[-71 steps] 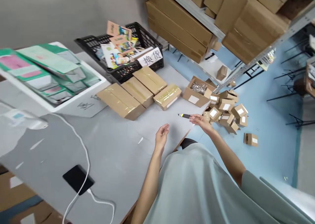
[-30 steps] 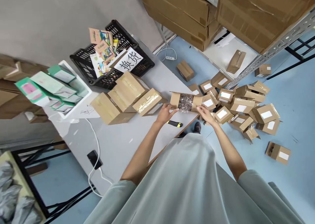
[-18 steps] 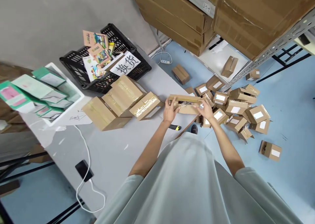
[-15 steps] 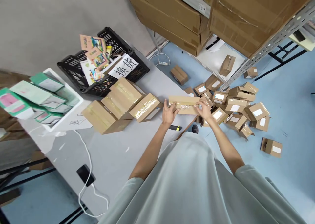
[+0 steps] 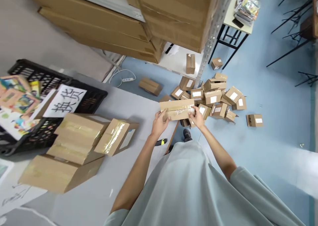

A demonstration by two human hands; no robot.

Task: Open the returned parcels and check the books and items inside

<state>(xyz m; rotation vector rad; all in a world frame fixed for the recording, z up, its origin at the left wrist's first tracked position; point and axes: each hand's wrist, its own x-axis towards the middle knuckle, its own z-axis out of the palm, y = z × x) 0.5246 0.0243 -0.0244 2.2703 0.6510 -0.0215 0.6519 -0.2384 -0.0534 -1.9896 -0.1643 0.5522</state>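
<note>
Between my two hands is a long cardboard box [image 5: 177, 104], with shiny clear tape along its middle seam. My left hand [image 5: 159, 122] grips its left end, thumb on the near side. At the right end, my right hand [image 5: 197, 117] holds the box with its fingers on the top edge. The box is over the table's edge, above the pile on the floor. A black and yellow utility knife [image 5: 161, 142] lies on the table just below my left hand. Left of it, a taped cardboard box [image 5: 116, 137] stands beside several stacked boxes [image 5: 77, 136].
A black crate [image 5: 96, 95] of picture books stands at the table's left, with a handwritten sign [image 5: 66, 100]. Several labelled cartons [image 5: 213, 97] are heaped on the blue floor. A metal shelf post [image 5: 211, 37] and big cartons [image 5: 174, 17] rise ahead. A power strip [image 5: 128, 79] lies behind the table.
My view has swung right, so the table's things slide left and more floor shows. Both hands keep hold of the box, which is now slightly tilted.
</note>
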